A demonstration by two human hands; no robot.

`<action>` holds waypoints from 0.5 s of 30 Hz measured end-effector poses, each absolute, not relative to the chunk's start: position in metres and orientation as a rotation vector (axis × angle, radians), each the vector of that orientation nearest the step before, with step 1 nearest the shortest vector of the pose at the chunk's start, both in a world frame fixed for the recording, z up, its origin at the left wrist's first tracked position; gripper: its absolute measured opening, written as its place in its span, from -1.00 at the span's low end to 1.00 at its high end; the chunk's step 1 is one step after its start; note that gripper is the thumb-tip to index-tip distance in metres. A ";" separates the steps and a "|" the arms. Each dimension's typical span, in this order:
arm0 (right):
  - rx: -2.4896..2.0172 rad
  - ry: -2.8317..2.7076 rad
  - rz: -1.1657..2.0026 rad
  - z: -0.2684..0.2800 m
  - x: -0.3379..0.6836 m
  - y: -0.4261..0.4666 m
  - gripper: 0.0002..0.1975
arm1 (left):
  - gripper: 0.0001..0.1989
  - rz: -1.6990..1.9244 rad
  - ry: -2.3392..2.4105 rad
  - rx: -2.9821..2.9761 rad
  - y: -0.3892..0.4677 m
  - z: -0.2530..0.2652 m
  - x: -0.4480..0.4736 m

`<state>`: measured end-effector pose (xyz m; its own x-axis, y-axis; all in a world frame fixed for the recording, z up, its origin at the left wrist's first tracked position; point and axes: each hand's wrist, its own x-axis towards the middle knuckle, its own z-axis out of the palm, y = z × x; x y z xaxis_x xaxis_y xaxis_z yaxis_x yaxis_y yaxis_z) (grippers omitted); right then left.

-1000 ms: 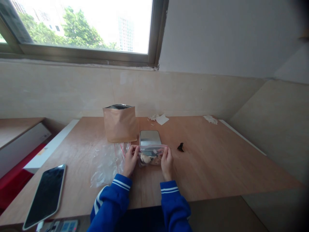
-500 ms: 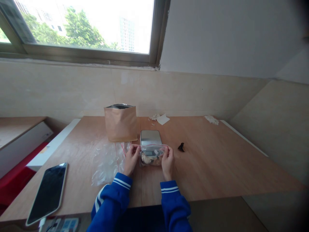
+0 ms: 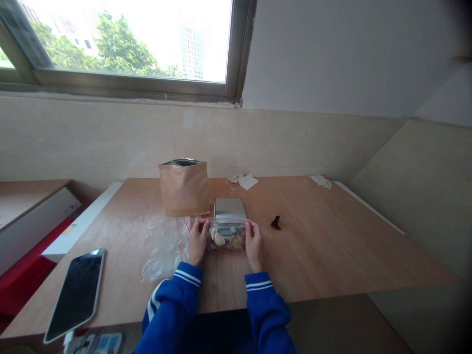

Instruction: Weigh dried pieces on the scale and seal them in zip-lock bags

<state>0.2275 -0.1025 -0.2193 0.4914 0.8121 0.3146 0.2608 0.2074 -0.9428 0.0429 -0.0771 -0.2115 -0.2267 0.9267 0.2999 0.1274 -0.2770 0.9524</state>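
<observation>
Clear zip bag [image 3: 227, 237], part-filled, top pulled straight.

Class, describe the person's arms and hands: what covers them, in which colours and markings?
The left sleeve and right sleeve are blue, with two white stripes round each cuff. White bands also mark the left sleeve's outer side. The left hand and right hand are bare, without gloves; no rings or watch can be made out.
</observation>
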 end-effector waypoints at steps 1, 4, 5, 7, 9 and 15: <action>-1.357 -1.040 0.478 -0.219 0.228 -0.102 -0.52 | -0.70 1.571 1.318 1.378 -0.077 -0.213 0.042; -1.361 -1.032 0.415 -0.219 0.228 -0.101 -0.53 | -0.70 1.556 1.333 1.395 -0.076 -0.216 0.041; -1.359 -1.030 0.406 -0.219 0.229 -0.101 -0.54 | -0.70 1.553 1.340 1.401 -0.076 -0.216 0.041; -1.360 -1.023 0.400 -0.219 0.229 -0.101 -0.55 | -0.69 1.553 1.349 1.410 -0.076 -0.216 0.040; -1.367 -1.021 0.398 -0.218 0.229 -0.101 -0.55 | -0.68 1.560 1.347 1.415 -0.076 -0.215 0.040; -1.406 -1.011 0.388 -0.218 0.232 -0.104 -0.55 | -0.67 1.570 1.315 1.410 -0.080 -0.208 0.040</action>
